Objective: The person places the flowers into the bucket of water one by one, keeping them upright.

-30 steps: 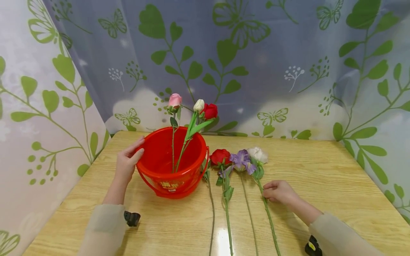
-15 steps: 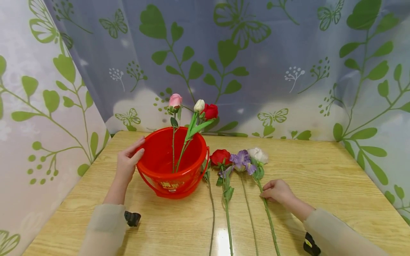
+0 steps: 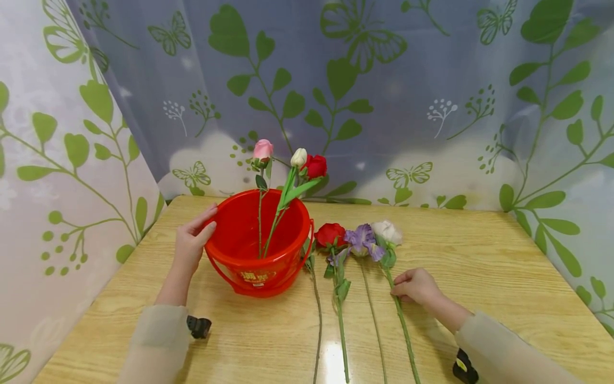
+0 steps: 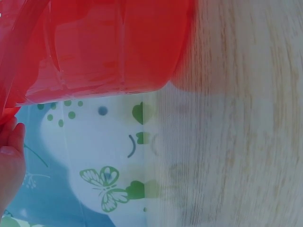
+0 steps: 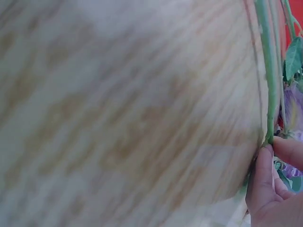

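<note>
My left hand point(image 3: 189, 240) holds the left rim of a red plastic bucket point(image 3: 256, 274), also partly seen in the left wrist view. A pink rose point(image 3: 262, 151), a white tulip point(image 3: 298, 158) and a red rose point(image 3: 314, 167) stand in the bucket, leaning against its wall. To the right, my right hand point(image 3: 418, 286) pinches the green stem point(image 5: 270, 94) of a white rose point(image 3: 386, 232) between thumb and finger. This rose lies on the table. Beside it lie a purple iris point(image 3: 362, 241) and another red rose point(image 3: 331, 235).
Another stem point(image 3: 317, 314) lies beside the bucket, its bloom mostly hidden behind it. The wooden table point(image 3: 479, 256) ends at a patterned curtain point(image 3: 398, 80) at the back. More patterned cloth hangs on both sides.
My right hand has shifted slightly left onto the white rose's stem and pinches it. The left hand and the bucket have stayed in place.
</note>
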Motion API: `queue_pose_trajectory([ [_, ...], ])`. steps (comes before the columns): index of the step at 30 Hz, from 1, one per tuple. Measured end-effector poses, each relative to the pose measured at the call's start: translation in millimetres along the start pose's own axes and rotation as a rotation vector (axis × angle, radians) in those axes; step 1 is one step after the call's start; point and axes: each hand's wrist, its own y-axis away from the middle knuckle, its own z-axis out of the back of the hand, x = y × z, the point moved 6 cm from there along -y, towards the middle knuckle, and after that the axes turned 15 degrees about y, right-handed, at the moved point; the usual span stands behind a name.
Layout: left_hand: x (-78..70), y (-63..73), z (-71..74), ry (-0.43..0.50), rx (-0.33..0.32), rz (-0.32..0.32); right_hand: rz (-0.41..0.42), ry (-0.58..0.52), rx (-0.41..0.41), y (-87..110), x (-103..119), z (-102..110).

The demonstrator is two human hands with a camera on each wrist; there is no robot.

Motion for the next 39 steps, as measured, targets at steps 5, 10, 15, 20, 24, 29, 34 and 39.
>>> queue_pose_trajectory([
  [5, 0.7, 0.3, 0.6, 0.013, -0.003, -0.003, 0.008, -0.063, 0.006, 2.8, 0, 4],
  [10, 1.4, 0.4, -0.1, 0.016, 0.001, -0.002, 0.031, -0.132, -0.009, 6.5, 0, 12],
  [15, 1.4, 0.4, -0.9, 0.009, 0.008, -0.002, 0.07, -0.184, 0.004, 9.1, 2, 19],
  [20, 1.7, 0.4, -0.3, 0.008, 0.002, -0.004, 0.101, -0.212, 0.012, 11.7, 7, 28],
  [24, 1.9, 0.1, -0.2, 0.01, -0.003, -0.005, 0.111, -0.224, 0.017, 14.6, 13, 35],
  [29, 0.7, 0.4, -0.8, -0.003, -0.004, -0.005, 0.126, -0.249, 0.027, 19.1, 21, 42],
  [34, 0.3, 0.8, -0.7, 0.0, -0.013, -0.009, 0.136, -0.275, 0.021, 20.7, 29, 49],
  [39, 0.6, 0.8, -1.5, 0.017, -0.01, -0.01, 0.172, -0.308, 0.01, 23.5, 42, 57],
])
